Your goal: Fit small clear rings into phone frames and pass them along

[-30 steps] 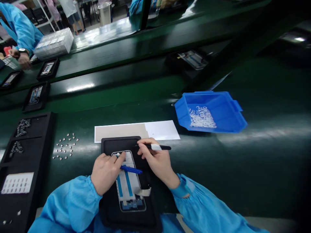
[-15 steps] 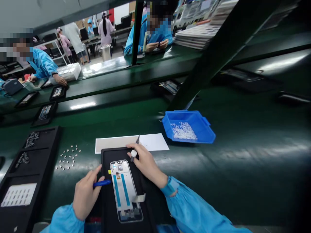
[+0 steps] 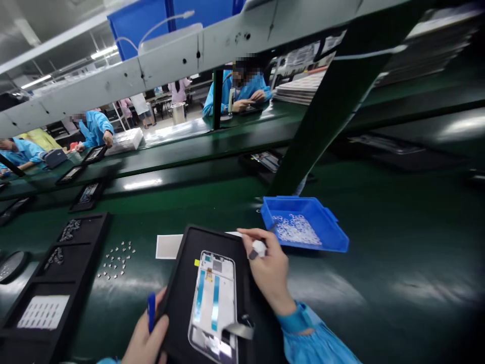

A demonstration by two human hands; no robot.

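A black tray (image 3: 178, 303) is tilted up between my hands. In it lies an opened phone body (image 3: 217, 290), with two blue strips, a yellow tab and a loose grey ribbon at its lower right. My left hand (image 3: 146, 333) is closed on the tray's left edge, a blue pen-like tool (image 3: 151, 311) tucked between its fingers. My right hand (image 3: 271, 268) grips the upper right corner. A slim dark tool with a white wrapped part (image 3: 259, 248) also sits in that hand; its exact kind is unclear.
A blue bin (image 3: 331, 235) of small clear pieces stands beyond my right hand. Tiny metal parts (image 3: 115, 263) lie to the left, near a black compartment tray (image 3: 85, 263). A white sheet (image 3: 168, 246) is partly behind the tray. A green post (image 3: 322, 116) slants ahead; co-workers sit across.
Both hands have taken hold of the black tray, which is now raised and tilted. My left hand moved down to its edge, the blue tool turning upright. The view has tipped upward.
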